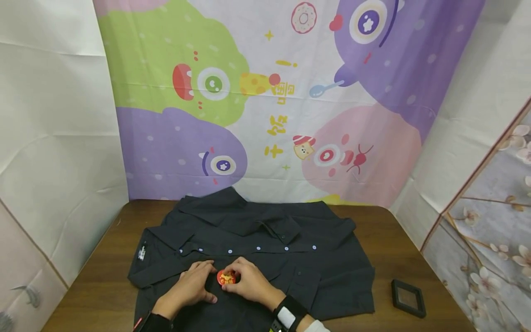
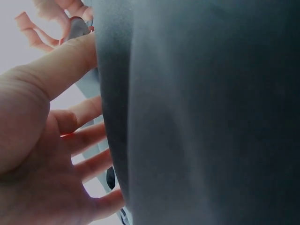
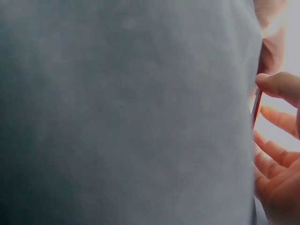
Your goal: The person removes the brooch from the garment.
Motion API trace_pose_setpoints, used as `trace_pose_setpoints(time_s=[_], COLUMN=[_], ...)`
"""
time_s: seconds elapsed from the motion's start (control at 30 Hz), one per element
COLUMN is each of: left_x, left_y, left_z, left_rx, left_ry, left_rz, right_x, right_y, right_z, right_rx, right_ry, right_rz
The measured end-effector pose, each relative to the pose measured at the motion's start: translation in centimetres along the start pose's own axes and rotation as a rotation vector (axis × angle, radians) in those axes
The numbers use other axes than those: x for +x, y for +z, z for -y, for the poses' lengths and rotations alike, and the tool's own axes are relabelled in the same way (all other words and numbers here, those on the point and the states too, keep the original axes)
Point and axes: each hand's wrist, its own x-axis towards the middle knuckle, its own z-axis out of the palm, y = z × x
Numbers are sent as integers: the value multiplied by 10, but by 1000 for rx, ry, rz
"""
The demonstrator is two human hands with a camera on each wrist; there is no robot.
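A dark button-up shirt (image 1: 274, 272) lies spread out, with a row of pale buttons across it. On its front is a round red badge (image 1: 224, 278) with a yellow figure. My right hand (image 1: 250, 282) pinches the badge at its rim between thumb and fingers; the right wrist view shows the badge (image 3: 256, 108) edge-on, close against the cloth. Just to the left, my left hand (image 1: 190, 285) rests on the shirt with its fingers spread. In the left wrist view the fingertips of that hand (image 2: 51, 154) touch the cloth and hold nothing.
The shirt lies on a brown wooden table (image 1: 103, 272). A small black square frame (image 1: 408, 298) stands at the table's right side. Behind the table hangs a cloth (image 1: 265, 175) printed with cartoon monsters. White sheeting (image 1: 54, 115) closes off the left side.
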Motion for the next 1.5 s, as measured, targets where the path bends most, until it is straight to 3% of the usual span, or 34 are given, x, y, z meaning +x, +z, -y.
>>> trace_pose_setpoints(time_s=[0.47,1.03,1.33,1.5], left_x=[1,-2,-5,-5], left_y=[1,0,1,1], left_z=[-3,-2,-3,-4], left_rx=[17,-9,-73,-58], left_ry=[13,133,150,187], left_rz=[20,-105,-86,-113], right_x=[-2,0,0,1], right_y=[2,1,3,2], right_z=[-2,-4,-6,-7], right_rx=[-1,27,66,102], right_ry=[14,25,9,8], right_rz=[9,3,-2,-25])
